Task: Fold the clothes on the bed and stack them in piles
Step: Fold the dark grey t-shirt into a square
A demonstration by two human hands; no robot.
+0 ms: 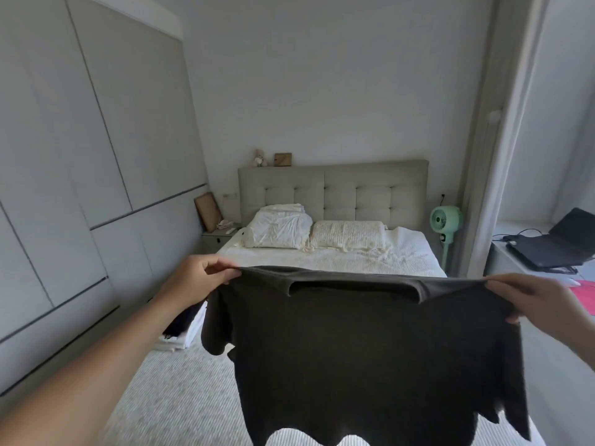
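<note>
My 2 hands are raised in front of me and stand well apart, each one at 1 shoulder of the dark T-shirt (370, 342). The left hand (199, 275) pinches the left shoulder seam with curled fingers and thumb. The right hand (528, 300) grips the right shoulder in the same way, fingers folded over the cloth edge.

The shirt hangs between my hands, its neck opening up and midway between them, its body falling straight down below them. So its long axis is vertical, from the collar line down to the hem, and the line from hand to hand runs across it. Both hands look equally near to the garment, because each already holds it; neither has an advantage.

Under the hanging shirt, below and in front of my hands, lies the bed (180, 394) with its pale cover. I judge that the next move is to lower the shirt flat there, and for this the hem must touch first.

Just below my left hand, partly hidden by the left sleeve, I see a pile of folded clothes (183, 333), white with something dark on top. The folded shirt probably goes to that side.
</note>
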